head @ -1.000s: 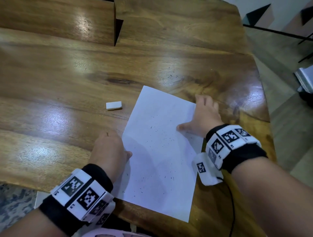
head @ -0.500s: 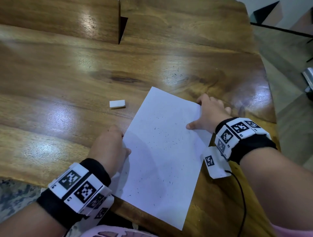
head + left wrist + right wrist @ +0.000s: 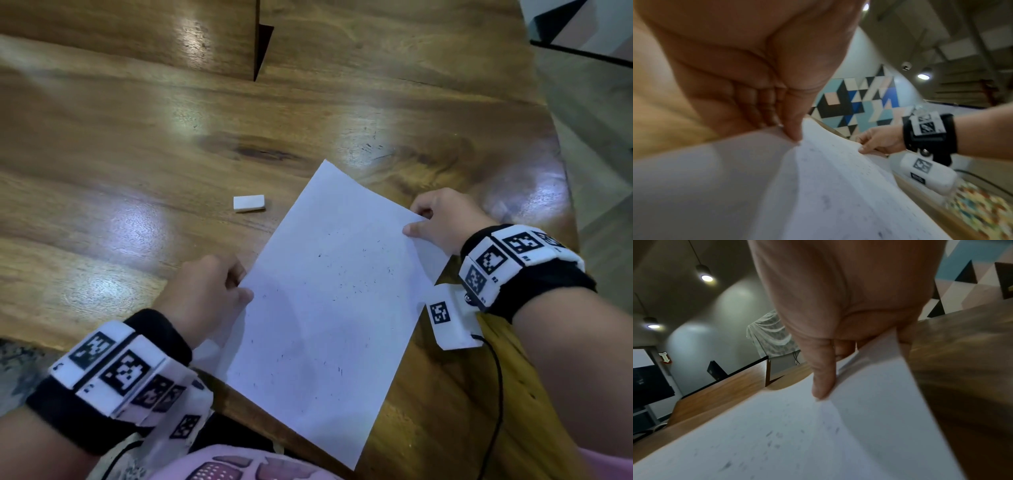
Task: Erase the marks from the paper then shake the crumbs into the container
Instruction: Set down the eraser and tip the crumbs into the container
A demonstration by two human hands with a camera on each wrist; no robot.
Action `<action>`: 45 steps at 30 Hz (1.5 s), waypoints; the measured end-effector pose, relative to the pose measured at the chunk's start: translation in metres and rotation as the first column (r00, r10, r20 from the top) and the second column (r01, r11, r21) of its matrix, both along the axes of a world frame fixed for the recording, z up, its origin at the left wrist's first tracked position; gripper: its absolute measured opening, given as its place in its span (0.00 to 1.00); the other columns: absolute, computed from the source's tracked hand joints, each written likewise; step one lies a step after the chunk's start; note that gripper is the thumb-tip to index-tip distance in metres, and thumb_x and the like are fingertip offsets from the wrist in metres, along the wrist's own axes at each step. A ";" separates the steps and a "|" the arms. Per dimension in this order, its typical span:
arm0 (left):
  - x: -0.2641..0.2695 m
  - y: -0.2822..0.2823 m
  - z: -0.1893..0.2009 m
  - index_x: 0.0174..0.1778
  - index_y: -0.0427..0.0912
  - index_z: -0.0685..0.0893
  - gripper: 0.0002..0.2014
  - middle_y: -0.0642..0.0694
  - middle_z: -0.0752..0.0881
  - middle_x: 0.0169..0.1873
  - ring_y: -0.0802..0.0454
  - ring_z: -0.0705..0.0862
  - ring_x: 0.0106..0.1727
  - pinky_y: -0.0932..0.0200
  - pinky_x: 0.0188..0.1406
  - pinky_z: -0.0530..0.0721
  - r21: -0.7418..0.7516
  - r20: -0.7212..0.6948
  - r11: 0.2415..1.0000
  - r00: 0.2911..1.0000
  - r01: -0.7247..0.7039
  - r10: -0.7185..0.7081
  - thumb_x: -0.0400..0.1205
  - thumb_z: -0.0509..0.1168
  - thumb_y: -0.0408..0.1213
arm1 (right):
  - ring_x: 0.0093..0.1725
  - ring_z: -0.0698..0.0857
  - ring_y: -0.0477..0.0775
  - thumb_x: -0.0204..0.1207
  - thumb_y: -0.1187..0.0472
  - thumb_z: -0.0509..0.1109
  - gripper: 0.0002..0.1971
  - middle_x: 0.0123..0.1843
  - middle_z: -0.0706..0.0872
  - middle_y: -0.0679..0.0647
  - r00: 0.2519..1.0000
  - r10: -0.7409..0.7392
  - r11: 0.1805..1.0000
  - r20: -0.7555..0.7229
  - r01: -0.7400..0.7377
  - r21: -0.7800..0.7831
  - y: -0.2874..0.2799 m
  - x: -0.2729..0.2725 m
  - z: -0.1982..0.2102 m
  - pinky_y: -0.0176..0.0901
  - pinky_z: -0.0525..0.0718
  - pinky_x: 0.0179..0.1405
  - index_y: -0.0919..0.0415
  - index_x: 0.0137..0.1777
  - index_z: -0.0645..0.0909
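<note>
A white sheet of paper (image 3: 329, 301) strewn with small dark eraser crumbs is held over the near part of the wooden table (image 3: 137, 144). My left hand (image 3: 205, 294) pinches its left edge, thumb on top (image 3: 795, 129). My right hand (image 3: 442, 219) pinches the far right edge, thumb on top (image 3: 822, 381), fingers underneath. The paper (image 3: 818, 434) bows slightly between the hands. A small white eraser (image 3: 249, 202) lies on the table left of the sheet's far corner. No container shows in any view.
The table's right edge (image 3: 561, 178) runs close to my right hand, with floor beyond it. A dark gap between table sections (image 3: 262, 51) sits at the far middle. A patterned surface (image 3: 982, 207) shows low in the left wrist view.
Both hands went from resting beside and on the sheet to pinching its edges. The sheet's sides have lifted off the table.
</note>
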State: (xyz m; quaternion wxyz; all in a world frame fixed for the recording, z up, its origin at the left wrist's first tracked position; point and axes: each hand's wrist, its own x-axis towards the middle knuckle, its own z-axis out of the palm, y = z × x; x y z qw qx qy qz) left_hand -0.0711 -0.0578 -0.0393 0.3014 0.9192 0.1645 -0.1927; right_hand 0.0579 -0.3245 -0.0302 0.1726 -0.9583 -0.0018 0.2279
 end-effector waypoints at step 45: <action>-0.325 0.351 -0.009 0.32 0.53 0.84 0.19 0.54 0.87 0.23 0.57 0.84 0.23 0.62 0.15 0.82 -0.376 -0.088 0.532 0.601 -0.759 0.794 0.80 0.59 0.25 | 0.30 0.77 0.55 0.79 0.65 0.68 0.07 0.33 0.83 0.56 0.846 0.532 0.751 -0.010 -0.467 0.468 0.399 -0.169 0.000 0.41 0.72 0.30 0.66 0.41 0.81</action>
